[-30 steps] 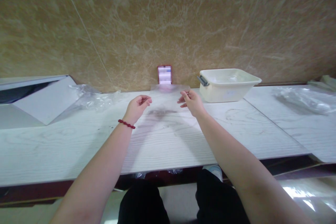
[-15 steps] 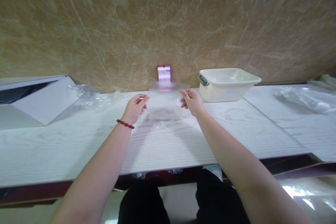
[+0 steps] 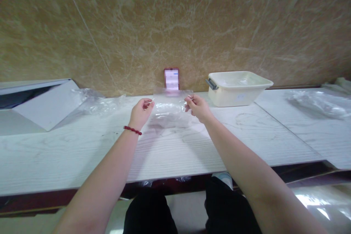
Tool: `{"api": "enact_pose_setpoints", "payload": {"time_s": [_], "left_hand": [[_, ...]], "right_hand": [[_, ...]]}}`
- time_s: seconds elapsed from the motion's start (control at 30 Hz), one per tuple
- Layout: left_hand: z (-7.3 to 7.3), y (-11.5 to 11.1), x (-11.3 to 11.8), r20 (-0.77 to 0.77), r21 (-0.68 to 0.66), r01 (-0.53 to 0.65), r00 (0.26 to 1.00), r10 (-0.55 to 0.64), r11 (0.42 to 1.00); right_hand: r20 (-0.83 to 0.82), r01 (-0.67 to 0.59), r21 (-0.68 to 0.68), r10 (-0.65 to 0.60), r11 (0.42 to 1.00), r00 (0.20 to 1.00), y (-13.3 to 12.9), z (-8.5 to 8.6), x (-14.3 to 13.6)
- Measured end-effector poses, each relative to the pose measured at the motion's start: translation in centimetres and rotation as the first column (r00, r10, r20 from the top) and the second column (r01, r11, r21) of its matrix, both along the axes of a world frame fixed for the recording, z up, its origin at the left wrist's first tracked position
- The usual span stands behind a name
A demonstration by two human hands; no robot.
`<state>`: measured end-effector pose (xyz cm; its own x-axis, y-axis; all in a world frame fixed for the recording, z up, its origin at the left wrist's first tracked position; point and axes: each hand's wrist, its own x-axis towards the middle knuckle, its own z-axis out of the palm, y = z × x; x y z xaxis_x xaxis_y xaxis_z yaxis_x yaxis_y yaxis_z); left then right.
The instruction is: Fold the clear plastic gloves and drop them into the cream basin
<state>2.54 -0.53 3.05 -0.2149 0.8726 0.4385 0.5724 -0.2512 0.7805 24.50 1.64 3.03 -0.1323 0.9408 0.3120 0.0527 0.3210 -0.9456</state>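
The 2 hands hold a clear plastic bag (image 3: 171, 109) between them, just above or on the white wood-grain bench (image 3: 175, 157); which of the 2, I cannot tell. The left hand (image 3: 142, 112) pinches the bag's left edge between thumb and fingers, and the right hand (image 3: 199, 108) pinches its right edge the same way. The film spreads between them, shiny and creased across its middle, its upper edge overlapping the bottom of a phone (image 3: 171, 77) that stands against the brown marbled wall (image 3: 175, 36). A red bead bracelet (image 3: 132, 130) circles the left wrist.

Near the right hand, at the back of the bench, stands a cream tub (image 3: 233, 97) with a grey clip (image 3: 212, 84) on its left end. Well to the left, a white box (image 3: 49, 104) gapes open, dark inside, with crumpled clear film (image 3: 98, 104) beside it. More loose plastic (image 3: 319, 103) lies at the far right. Below the bench's front edge show 2 black trouser legs (image 3: 149, 210) and a pale shoe (image 3: 224, 178).
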Motion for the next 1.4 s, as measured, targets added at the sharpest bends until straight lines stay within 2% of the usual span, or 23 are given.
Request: {"api": "enact_pose_setpoints", "payload": {"time_s": [0.1,0.27,0.37,0.5,0.6,0.73,0.77,0.83,0.93,1.0,1.07,1.13,1.2,1.27,1.33,1.4], "left_hand": [[-0.3,0.2,0.1,-0.04,0.032,-0.001,0.999,0.002,0.999],[-0.9,0.5,0.1,0.127,-0.107,0.154,0.982,-0.14,0.982],[-0.7,0.4,0.1,0.157,-0.144,0.192,0.973,-0.169,0.971],[0.3,0.0,0.4,-0.005,-0.063,0.119,0.993,-0.12,0.991],[1.7,0.2,0.7,-0.148,0.027,0.077,0.986,-0.072,0.997],[3.6,1.6,1.1,-0.234,0.009,0.014,0.972,-0.011,1.0],[4.0,2.2,1.2,-0.212,0.003,0.022,0.977,-0.021,1.0],[4.6,3.3,1.5,-0.073,0.009,0.083,0.994,-0.082,0.997],[5.2,4.4,2.0,0.108,0.141,0.17,0.977,-0.186,0.975],[5.3,4.4,2.1,0.099,0.269,0.199,0.967,-0.233,0.942],[5.1,3.9,1.9,0.005,0.362,0.263,0.959,-0.284,0.894],[4.6,3.0,1.5,-0.171,0.374,0.373,0.927,-0.332,0.849],[3.6,1.9,1.0,-0.395,0.303,0.47,0.853,-0.34,0.829],[2.4,0.9,0.6,-0.544,0.188,0.534,0.755,-0.366,0.824],[1.0,0.1,0.5,-0.61,0.062,0.576,0.668,-0.426,0.815],[-0.2,-0.3,0.6,-0.617,-0.037,0.585,0.624,-0.479,0.811]], "right_hand": [[0.007,-0.032,-0.003,0.032,0.999,0.999,-0.2,0.0,-0.2],[0.008,-0.043,-0.017,0.043,0.999,0.999,-0.2,0.0,-0.3],[0.041,-0.034,-0.038,0.036,0.999,0.999,0.0,0.1,-0.1],[0.078,-0.022,-0.104,0.03,0.994,0.996,0.1,0.9,0.4],[-0.004,-0.018,-0.118,0.017,0.993,1.0,0.3,2.1,0.5],[-0.017,-0.017,0.016,0.017,1.0,1.0,1.3,3.9,0.5],[0.015,-0.006,0.072,0.005,0.997,1.0,1.6,4.3,0.5],[0.091,0.026,0.191,-0.044,0.981,0.995,2.2,4.9,0.5],[0.171,0.085,0.377,-0.159,0.923,0.972,2.3,5.5,0.7],[0.191,0.102,0.485,-0.219,0.869,0.957,1.8,5.5,1.1],[0.223,0.078,0.559,-0.24,0.825,0.945,0.9,5.2,1.6],[0.296,0.013,0.595,-0.234,0.803,0.926,-0.2,4.3,2.4],[0.4,-0.081,0.596,-0.209,0.799,0.893,-1.3,3.0,3.2],[0.523,-0.2,0.561,-0.156,0.803,0.838,-2.3,1.5,3.9],[0.637,-0.309,0.485,-0.088,0.818,0.766,-3.0,0.0,4.3],[0.719,-0.389,0.407,-0.028,0.826,0.694,-3.5,-1.1,4.6]]}}
